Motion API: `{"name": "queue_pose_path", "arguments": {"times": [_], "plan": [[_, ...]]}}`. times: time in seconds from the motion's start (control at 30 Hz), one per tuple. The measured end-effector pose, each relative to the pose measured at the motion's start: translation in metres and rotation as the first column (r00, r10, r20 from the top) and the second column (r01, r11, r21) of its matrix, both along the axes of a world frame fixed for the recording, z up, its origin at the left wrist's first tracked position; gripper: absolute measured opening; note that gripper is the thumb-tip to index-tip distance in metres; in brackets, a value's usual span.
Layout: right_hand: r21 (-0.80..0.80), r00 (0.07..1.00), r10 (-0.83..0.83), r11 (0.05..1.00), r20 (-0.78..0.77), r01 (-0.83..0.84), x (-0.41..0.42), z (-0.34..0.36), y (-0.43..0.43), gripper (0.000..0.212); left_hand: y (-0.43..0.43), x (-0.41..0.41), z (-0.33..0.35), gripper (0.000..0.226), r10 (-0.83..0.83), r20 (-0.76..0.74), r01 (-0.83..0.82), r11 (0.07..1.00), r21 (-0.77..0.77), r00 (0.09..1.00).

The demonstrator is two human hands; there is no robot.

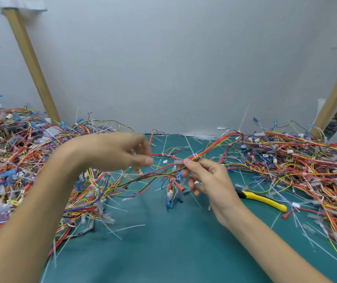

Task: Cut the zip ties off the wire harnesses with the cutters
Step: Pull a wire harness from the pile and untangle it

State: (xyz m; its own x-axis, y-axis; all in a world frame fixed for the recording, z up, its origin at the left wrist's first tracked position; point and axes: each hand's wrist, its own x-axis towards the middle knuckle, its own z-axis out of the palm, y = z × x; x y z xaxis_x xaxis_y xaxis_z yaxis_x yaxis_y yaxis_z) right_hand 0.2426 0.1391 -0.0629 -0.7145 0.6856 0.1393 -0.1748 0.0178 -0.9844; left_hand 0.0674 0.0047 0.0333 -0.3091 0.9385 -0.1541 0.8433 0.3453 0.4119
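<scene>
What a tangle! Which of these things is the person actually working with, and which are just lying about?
In the job: wire harness pinched by left hand and right hand; its white zip tie; yellow-handled cutters, lying on the mat.
Lying about: left wire pile; right wire pile; cut tie scraps; wooden post.

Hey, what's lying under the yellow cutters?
The yellow cutters rest on the green mat among white zip ties. Their cutting end is hidden behind the right hand, so what lies under it cannot be seen.
</scene>
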Motion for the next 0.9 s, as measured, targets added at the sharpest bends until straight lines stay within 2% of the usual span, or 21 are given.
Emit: {"name": "queue_pose_path", "arguments": {"times": [0.07,0.17,0.27,0.37,0.4,0.47,0.53,0.57,0.6,0.63,0.7,0.73,0.8,0.87,0.9], "plan": [[-0.02,1.0,-0.017,1.0,-0.012,0.017,0.0,0.001,0.0,0.018,-0.003,-0.004,-0.004,0.019,-0.068,-0.001,0.067,0.974,-0.218,0.998],[-0.01,0.998,-0.047,0.999,-0.044,0.046,-0.001,0.001,0.0,0.013,0.001,-0.004,-0.013,0.011,-0.06,0.049,0.071,0.959,-0.276,0.997],[0.157,0.997,-0.07,0.985,-0.011,0.071,0.0,-0.005,-0.003,0.006,0.005,-0.004,-0.014,0.017,-0.032,-0.001,0.031,0.987,-0.16,1.0],[0.268,0.98,0.101,0.952,0.174,-0.146,-0.003,-0.009,-0.012,0.009,0.009,-0.001,-0.01,0.019,-0.004,-0.013,0.006,0.992,0.128,1.0],[0.28,0.974,0.129,0.943,0.186,-0.179,-0.004,-0.006,-0.013,0.012,0.01,0.001,-0.008,0.02,-0.015,-0.016,0.018,0.978,0.208,1.0],[0.268,0.998,0.05,0.962,0.029,-0.056,-0.005,0.004,-0.01,0.014,0.011,0.005,-0.006,0.019,-0.052,-0.021,0.055,0.965,0.257,0.998],[0.198,0.978,-0.098,0.971,-0.186,0.135,-0.002,0.015,-0.003,0.011,0.009,0.006,-0.005,0.017,-0.085,0.054,0.075,0.982,0.174,0.995],[0.176,0.963,-0.143,0.967,-0.228,0.185,-0.001,0.017,-0.001,0.011,0.008,0.006,-0.005,0.018,-0.086,0.099,0.075,0.991,0.114,0.991],[0.161,0.965,-0.155,0.968,-0.211,0.191,0.001,0.017,-0.001,0.011,0.007,0.006,-0.005,0.019,-0.077,0.106,0.07,0.995,0.068,0.991],[0.148,0.985,-0.112,0.98,-0.132,0.131,0.001,0.016,-0.002,0.012,0.005,0.005,-0.004,0.02,-0.064,0.066,0.061,0.997,0.053,0.996],[0.101,1.0,-0.004,0.995,0.018,0.002,0.002,0.015,-0.005,0.012,0.003,0.001,-0.001,0.02,-0.031,-0.053,0.037,0.991,0.13,0.998],[0.076,0.999,-0.032,0.997,-0.007,0.032,0.001,0.017,-0.003,0.01,0.002,-0.001,0.0,0.02,-0.017,-0.073,0.031,0.981,0.191,0.997],[0.029,0.953,-0.222,0.972,-0.205,0.233,0.002,0.026,0.003,0.009,-0.001,-0.006,0.004,0.021,-0.02,-0.021,0.025,0.965,0.261,1.0],[0.005,0.911,-0.288,0.953,-0.296,0.303,0.003,0.03,0.008,0.01,-0.003,-0.01,0.005,0.023,-0.041,0.069,0.027,0.981,0.192,0.997],[0.025,0.94,-0.234,0.969,-0.247,0.248,0.003,0.029,0.007,0.01,-0.004,-0.011,0.005,0.024,-0.039,0.099,0.029,0.994,0.103,0.994]]}}
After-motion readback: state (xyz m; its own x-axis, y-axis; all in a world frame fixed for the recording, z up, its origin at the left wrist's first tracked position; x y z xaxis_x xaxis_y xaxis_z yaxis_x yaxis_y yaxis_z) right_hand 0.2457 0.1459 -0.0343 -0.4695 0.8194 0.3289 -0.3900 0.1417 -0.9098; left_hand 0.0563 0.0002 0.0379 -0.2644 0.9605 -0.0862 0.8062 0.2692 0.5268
